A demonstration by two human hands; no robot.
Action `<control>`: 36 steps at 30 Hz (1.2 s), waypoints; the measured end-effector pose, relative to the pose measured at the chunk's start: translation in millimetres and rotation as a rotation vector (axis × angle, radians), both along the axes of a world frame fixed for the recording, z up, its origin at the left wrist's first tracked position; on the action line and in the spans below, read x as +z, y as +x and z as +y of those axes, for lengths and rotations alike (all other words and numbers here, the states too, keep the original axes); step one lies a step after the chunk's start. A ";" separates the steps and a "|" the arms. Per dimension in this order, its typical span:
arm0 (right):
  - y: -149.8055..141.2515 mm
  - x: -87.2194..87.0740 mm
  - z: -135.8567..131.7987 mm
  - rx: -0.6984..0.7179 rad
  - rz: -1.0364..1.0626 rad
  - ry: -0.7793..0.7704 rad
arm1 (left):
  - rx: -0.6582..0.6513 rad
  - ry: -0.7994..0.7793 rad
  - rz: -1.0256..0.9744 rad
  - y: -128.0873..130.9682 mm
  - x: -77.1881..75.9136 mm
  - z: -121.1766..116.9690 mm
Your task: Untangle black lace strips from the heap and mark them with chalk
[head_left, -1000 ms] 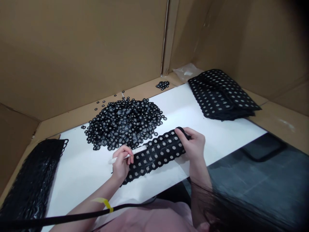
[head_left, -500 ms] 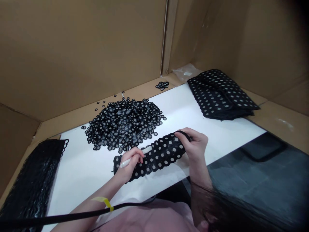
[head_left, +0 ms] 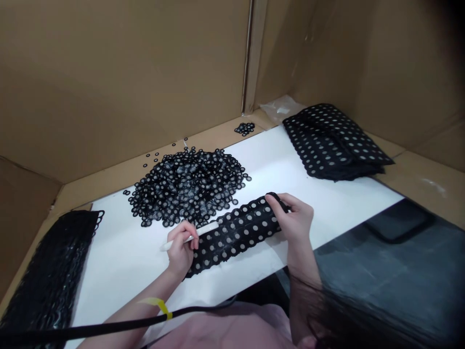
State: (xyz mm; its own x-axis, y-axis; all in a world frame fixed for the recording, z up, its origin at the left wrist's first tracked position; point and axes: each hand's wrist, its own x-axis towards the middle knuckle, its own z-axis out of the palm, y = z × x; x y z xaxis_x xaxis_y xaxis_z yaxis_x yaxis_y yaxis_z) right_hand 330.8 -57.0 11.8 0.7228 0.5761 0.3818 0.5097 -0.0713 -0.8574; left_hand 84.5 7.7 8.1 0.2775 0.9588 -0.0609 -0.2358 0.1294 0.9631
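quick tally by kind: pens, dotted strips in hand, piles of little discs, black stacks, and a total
Pens: 1, the white pen in the left hand
Strips in hand: 1, the dotted strip held by the right hand
Disc piles: 2, large pile and small pile
Black stacks: 2, glossy stack and dotted stack
Total: 6

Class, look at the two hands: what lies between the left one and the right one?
In the head view, the dotted strip spans the gap from left hand to right hand; the pen, held in the left, juts partway in.
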 end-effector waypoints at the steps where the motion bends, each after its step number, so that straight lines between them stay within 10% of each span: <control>1: 0.0 -0.2 -0.1 0.000 0.004 -0.005 | 0.013 0.005 0.006 -0.9 -0.9 -0.4; 17: -0.4 -0.7 0.8 -0.020 0.060 0.023 | 0.065 0.016 0.082 -0.8 -1.5 -2.3; 36: -9.2 36.7 -4.2 0.068 -0.090 0.124 | -0.215 0.024 0.205 1.1 -6.1 -2.5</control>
State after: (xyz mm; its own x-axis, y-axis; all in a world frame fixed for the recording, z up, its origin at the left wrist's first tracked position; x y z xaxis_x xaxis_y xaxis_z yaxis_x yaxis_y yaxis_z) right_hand 321.6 -61.2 48.5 0.6433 0.5670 0.5145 0.5846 0.0700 -0.8083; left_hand 85.6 5.2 2.0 0.4583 0.8814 -0.1146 -0.0058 0.1319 0.9912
